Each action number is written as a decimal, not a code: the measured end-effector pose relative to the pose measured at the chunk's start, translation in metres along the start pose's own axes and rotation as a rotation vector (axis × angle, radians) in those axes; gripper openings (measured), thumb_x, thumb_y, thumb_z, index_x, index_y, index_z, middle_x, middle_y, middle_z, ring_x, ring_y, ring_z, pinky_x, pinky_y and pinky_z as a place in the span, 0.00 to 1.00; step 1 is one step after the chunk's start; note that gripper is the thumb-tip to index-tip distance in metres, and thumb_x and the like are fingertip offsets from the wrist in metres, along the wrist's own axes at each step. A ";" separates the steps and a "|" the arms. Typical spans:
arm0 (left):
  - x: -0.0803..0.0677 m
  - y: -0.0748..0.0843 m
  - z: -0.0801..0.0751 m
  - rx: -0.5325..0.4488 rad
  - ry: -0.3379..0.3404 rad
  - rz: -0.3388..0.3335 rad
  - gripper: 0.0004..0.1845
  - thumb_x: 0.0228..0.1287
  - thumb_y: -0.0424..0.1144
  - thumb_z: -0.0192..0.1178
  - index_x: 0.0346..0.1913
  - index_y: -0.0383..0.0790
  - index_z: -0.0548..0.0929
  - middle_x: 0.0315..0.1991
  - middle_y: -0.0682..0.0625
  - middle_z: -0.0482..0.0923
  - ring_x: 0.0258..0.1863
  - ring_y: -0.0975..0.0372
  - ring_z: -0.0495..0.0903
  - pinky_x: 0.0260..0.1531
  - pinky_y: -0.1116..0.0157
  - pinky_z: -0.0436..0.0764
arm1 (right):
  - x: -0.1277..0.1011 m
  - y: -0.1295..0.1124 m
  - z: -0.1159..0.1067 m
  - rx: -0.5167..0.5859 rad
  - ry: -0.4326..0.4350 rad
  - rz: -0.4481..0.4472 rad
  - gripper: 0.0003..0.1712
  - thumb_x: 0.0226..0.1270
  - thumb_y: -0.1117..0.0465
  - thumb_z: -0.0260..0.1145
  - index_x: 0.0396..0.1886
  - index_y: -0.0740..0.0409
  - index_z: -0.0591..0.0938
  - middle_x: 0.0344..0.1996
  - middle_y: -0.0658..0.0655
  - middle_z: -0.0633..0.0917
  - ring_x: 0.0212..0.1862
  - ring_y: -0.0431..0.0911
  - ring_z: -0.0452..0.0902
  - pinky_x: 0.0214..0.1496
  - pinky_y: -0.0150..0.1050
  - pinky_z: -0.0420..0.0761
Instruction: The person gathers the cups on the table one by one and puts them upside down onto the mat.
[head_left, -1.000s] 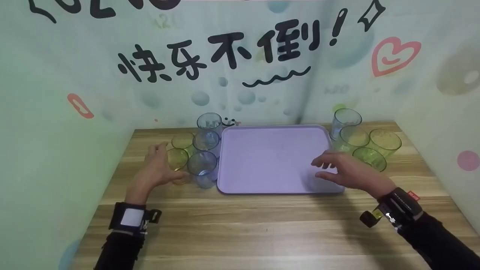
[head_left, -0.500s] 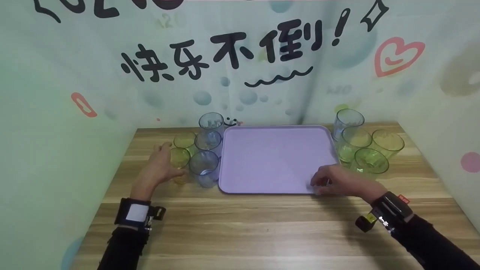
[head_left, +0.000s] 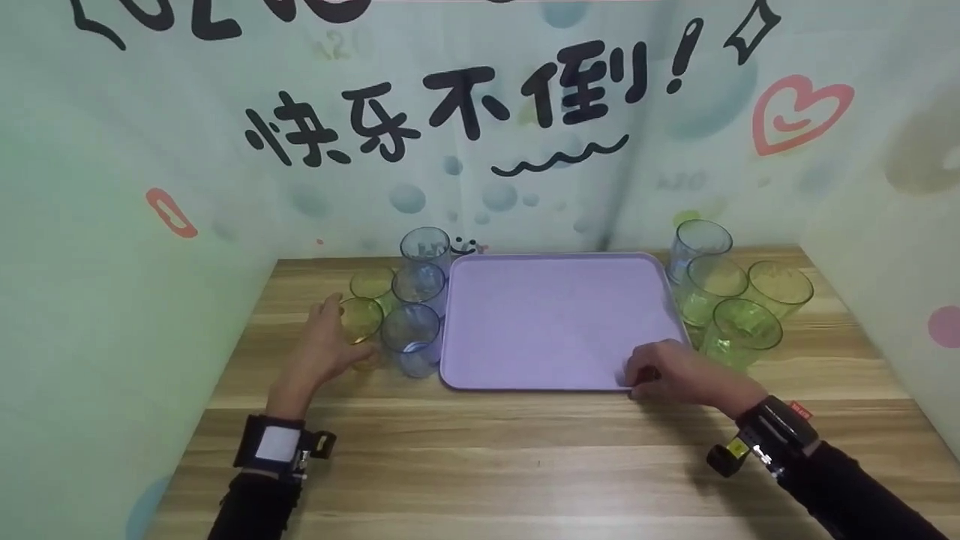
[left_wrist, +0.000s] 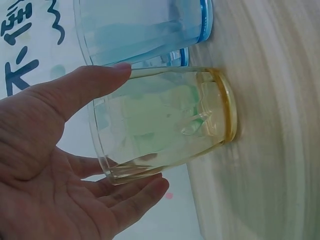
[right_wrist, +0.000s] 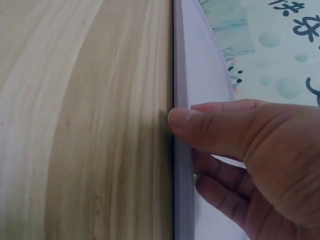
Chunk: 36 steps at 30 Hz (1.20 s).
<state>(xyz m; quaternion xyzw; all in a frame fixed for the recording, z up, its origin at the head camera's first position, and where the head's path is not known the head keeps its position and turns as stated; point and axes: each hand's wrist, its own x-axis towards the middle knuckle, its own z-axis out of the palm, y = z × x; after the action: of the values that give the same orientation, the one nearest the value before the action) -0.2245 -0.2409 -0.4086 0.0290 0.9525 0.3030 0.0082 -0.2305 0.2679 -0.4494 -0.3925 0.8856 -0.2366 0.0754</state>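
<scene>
My left hand (head_left: 319, 354) holds a clear yellow glass (head_left: 362, 321), which stands upright on the table. In the left wrist view the thumb lies along one side of this tumbler and the fingers reach round the other, near the rim. A blue glass (head_left: 410, 337) stands right beside it. With thumb and fingers my right hand (head_left: 686, 377) pinches the front rim of a lilac rectangular tray (head_left: 555, 319), near its right corner. In the right wrist view the thumb presses the outer side of the tray rim (right_wrist: 184, 200) and the fingers are over the inner side.
More blue glasses (head_left: 420, 281) and a yellow-green glass (head_left: 371, 283) stand left of the tray. At its right are green glasses (head_left: 742, 330), a yellowish glass (head_left: 784, 289) and a blue glass (head_left: 699, 244). A printed backdrop (head_left: 360, 195) rises behind the wooden table (head_left: 480, 465).
My right hand has come down and toward me from above the tray's right side and now pinches its front rim. The left hand has stayed at the yellow glass.
</scene>
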 end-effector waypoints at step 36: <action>-0.007 -0.009 0.006 -0.129 0.090 0.048 0.53 0.50 0.44 0.71 0.69 0.27 0.48 0.61 0.31 0.58 0.57 0.43 0.64 0.55 0.49 0.66 | 0.001 0.002 0.006 0.052 0.044 -0.009 0.10 0.46 0.67 0.74 0.27 0.52 0.82 0.27 0.44 0.79 0.31 0.39 0.75 0.35 0.36 0.77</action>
<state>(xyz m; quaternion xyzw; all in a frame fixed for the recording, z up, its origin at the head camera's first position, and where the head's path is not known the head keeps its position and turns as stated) -0.2174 -0.2457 -0.4187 0.0374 0.9294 0.3649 -0.0400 -0.2303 0.2662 -0.4553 -0.3893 0.8787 -0.2684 0.0648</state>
